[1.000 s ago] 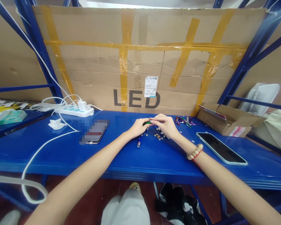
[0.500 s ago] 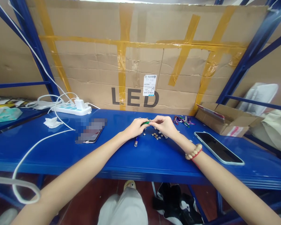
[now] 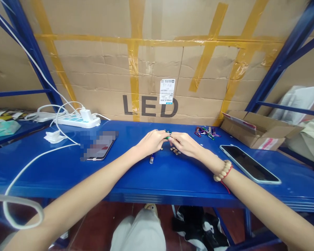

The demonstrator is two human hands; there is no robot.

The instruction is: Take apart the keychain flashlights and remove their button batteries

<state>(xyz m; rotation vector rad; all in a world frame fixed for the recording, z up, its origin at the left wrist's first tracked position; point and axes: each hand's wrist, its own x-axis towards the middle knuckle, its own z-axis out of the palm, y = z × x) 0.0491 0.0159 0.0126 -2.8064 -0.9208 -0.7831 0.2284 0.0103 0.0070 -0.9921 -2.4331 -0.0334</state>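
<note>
My left hand [image 3: 154, 142] and my right hand [image 3: 187, 144] meet above the blue table, their fingers pinched around a small green metallic piece [image 3: 167, 137]. Most of that piece is hidden by the fingers, so its exact kind does not show. Several small round silvery pieces [image 3: 176, 151], similar to button cells, lie below my right hand. Under the left wrist rests a short blue tube with a clear end [image 3: 151, 159]. Farther right sits a pile of small coloured metallic pieces with clips [image 3: 207, 132]. A beaded bracelet [image 3: 223, 170] circles my right wrist.
A phone [image 3: 101, 146] and a white power strip [image 3: 80, 120] with cables lie to the left. On the right are another phone [image 3: 248, 164] and an open cardboard box [image 3: 261, 130]. A large cardboard panel [image 3: 107, 76] stands behind the blue table [image 3: 136, 181].
Both hands stay together on the green piece, but the fingers have shifted and my right hand has turned flatter, covering more of the round pieces. The camera view has moved slightly.
</note>
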